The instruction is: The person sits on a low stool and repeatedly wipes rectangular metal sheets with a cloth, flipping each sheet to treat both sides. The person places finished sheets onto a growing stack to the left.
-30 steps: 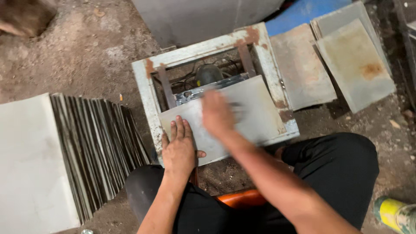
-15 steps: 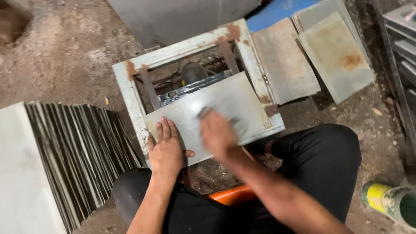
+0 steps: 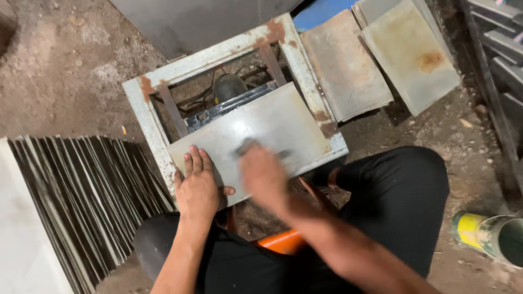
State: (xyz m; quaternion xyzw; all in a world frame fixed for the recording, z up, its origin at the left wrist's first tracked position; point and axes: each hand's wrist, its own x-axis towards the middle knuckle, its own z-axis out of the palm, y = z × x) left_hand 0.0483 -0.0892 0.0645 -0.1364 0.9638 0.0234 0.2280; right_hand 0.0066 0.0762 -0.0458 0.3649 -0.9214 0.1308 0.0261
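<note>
A grey rectangular tile (image 3: pixel 275 120) lies across a rusty white metal frame (image 3: pixel 143 117). My left hand (image 3: pixel 197 188) rests flat on the tile's near left corner, fingers stretched out and pressing it down. My right hand (image 3: pixel 264 177) is blurred with motion over the tile's near middle. A small grey block (image 3: pixel 247 146) shows at its fingertips, against the tile. Inside the frame, behind the tile, sits a dark motor with wires (image 3: pixel 229 87).
A long row of thin tiles stands on edge (image 3: pixel 92 190) at my left. Two grey stained slabs (image 3: pixel 343 65) (image 3: pixel 411 51) lie on the dirt at upper right. A yellow-banded can (image 3: pixel 487 237) lies at right, an orange seat (image 3: pixel 280 242) is under me, and dark shelving (image 3: pixel 501 49) lines the right edge.
My right hand has slid across the tile from its far middle toward the near edge. The left hand has stayed flat on the same corner. The view has shifted slightly.
</note>
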